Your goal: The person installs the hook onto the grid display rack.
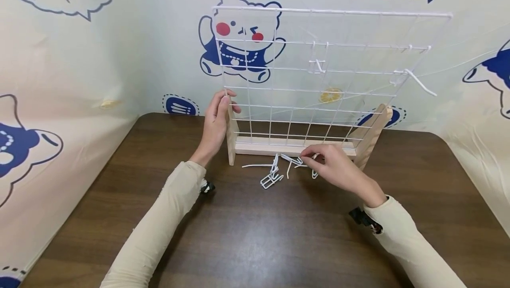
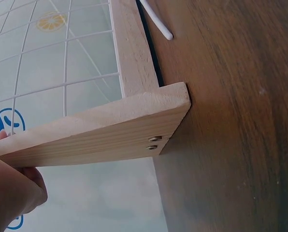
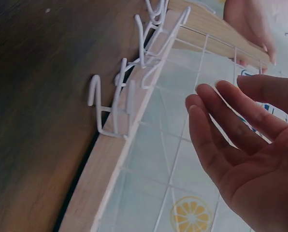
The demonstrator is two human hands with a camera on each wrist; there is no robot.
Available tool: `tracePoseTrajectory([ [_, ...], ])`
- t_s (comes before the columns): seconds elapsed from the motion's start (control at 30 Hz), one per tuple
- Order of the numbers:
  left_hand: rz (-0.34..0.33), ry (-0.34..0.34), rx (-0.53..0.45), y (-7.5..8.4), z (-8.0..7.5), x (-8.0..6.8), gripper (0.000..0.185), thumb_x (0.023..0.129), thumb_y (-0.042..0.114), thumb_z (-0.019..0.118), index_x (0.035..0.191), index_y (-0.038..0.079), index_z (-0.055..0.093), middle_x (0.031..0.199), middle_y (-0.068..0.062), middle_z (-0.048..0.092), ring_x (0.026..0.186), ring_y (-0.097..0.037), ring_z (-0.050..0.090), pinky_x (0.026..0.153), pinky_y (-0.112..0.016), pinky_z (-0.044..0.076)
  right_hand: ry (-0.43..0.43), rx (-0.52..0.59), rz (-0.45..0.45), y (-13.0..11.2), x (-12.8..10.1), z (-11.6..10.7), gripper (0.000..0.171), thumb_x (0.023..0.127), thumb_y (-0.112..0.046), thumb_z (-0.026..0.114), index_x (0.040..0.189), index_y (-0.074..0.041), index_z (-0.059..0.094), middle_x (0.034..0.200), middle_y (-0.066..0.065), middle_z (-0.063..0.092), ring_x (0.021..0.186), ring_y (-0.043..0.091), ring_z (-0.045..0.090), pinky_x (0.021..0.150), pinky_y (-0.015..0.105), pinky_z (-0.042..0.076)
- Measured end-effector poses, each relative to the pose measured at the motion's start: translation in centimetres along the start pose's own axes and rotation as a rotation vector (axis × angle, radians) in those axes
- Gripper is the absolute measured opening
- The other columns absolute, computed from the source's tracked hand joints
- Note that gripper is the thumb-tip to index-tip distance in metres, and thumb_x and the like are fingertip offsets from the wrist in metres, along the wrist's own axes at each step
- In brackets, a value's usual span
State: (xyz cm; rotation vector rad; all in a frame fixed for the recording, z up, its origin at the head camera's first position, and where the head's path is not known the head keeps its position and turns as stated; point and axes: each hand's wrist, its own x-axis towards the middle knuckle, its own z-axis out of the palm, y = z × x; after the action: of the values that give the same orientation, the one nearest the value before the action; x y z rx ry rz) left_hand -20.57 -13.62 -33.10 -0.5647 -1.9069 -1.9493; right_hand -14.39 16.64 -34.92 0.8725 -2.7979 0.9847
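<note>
A white wire grid rack [image 1: 330,12] stands tilted in a wooden base. My left hand [image 1: 217,117] grips the upper part of its left wooden side piece [image 1: 231,144], thumb in front and fingers round the edge. Several white wire hooks [image 1: 272,180] lie in a loose pile on the table before the base's wooden crossbar [image 1: 259,147]. Over the pile's right end hovers my right hand [image 1: 338,168]. In the right wrist view its loosely bent fingers [image 3: 231,113] have nothing between them, with a white hook [image 3: 114,113] beside the crossbar just past them.
Two more white hooks hang on the grid, one mid-right [image 1: 317,66] and one at its right edge [image 1: 420,82]. The brown table [image 1: 255,235] runs back to a wall cloth [image 1: 159,57] printed with cartoon bears. Two metal screws [image 2: 154,139] show low on the left side piece.
</note>
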Motion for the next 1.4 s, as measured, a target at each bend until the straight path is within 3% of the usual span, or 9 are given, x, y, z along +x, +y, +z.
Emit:
tracePoseTrajectory([
  [0.2,-0.009,-0.007,0.004,-0.1,0.0,-0.1,0.031,0.108,0.017,0.036,0.124,-0.006,0.051,0.093,-0.020,0.062,0.091,-0.030,0.062,0.085,-0.034,0.045,-0.047,-0.046,0.020,0.8,-0.1,0.6,0.012,0.093,-0.009,0.068,0.102,-0.005,0.075,0.091,0.000,0.072,0.075,0.012,0.063,0.070,0.036,0.053],
  [0.4,0.002,-0.005,-0.009,-0.2,-0.1,-0.1,0.033,0.109,0.017,0.035,0.125,-0.009,0.049,0.096,-0.034,0.057,0.095,-0.048,0.056,0.086,-0.033,0.044,-0.063,-0.224,-0.031,1.3,-0.2,1.4,0.010,0.090,-0.005,0.068,0.099,-0.002,0.073,0.091,0.005,0.071,0.085,0.023,0.066,0.078,0.042,0.052],
  [0.67,-0.005,0.001,0.003,-0.1,0.1,0.0,0.033,0.109,0.017,0.034,0.126,-0.008,0.048,0.095,-0.030,0.058,0.095,-0.045,0.057,0.088,-0.034,0.044,-0.067,-0.318,-0.069,1.5,-0.3,1.8,0.007,0.085,0.001,0.071,0.091,-0.003,0.072,0.082,0.005,0.069,0.081,0.023,0.063,0.074,0.041,0.052],
  [0.83,0.003,0.003,-0.011,-1.6,-0.2,0.2,0.033,0.109,0.018,0.034,0.126,-0.006,0.049,0.097,-0.037,0.056,0.097,-0.052,0.054,0.088,-0.034,0.043,-0.138,-0.343,-0.015,1.6,-0.9,1.7,0.020,0.076,0.012,0.066,0.084,-0.006,0.068,0.073,0.001,0.063,0.068,0.016,0.056,0.063,0.034,0.049],
  [1.0,0.016,0.016,-0.012,-3.2,-0.5,0.4,0.033,0.109,0.023,0.036,0.126,0.000,0.052,0.095,-0.032,0.058,0.095,-0.046,0.057,0.087,-0.034,0.043,-0.254,-0.341,0.090,1.3,-1.6,1.4,0.022,0.078,0.013,0.062,0.084,-0.007,0.066,0.074,0.002,0.061,0.063,0.014,0.053,0.056,0.030,0.046],
  [1.23,0.036,0.035,0.000,-3.4,-0.5,0.3,0.033,0.109,0.032,0.038,0.123,0.007,0.056,0.090,-0.024,0.060,0.091,-0.039,0.059,0.082,-0.042,0.044,-0.271,-0.344,0.125,1.1,-1.9,1.3,0.023,0.078,0.014,0.059,0.078,-0.009,0.061,0.070,0.000,0.054,0.060,0.014,0.050,0.052,0.029,0.041],
  [1.4,0.049,0.020,-0.027,-3.5,-0.4,0.2,0.033,0.109,0.029,0.039,0.121,0.003,0.055,0.087,-0.021,0.060,0.087,-0.038,0.059,0.080,-0.043,0.043,-0.275,-0.341,0.119,1.2,-2.1,1.3,0.023,0.077,0.015,0.058,0.076,-0.008,0.058,0.069,0.000,0.052,0.059,0.015,0.047,0.053,0.029,0.039],
])
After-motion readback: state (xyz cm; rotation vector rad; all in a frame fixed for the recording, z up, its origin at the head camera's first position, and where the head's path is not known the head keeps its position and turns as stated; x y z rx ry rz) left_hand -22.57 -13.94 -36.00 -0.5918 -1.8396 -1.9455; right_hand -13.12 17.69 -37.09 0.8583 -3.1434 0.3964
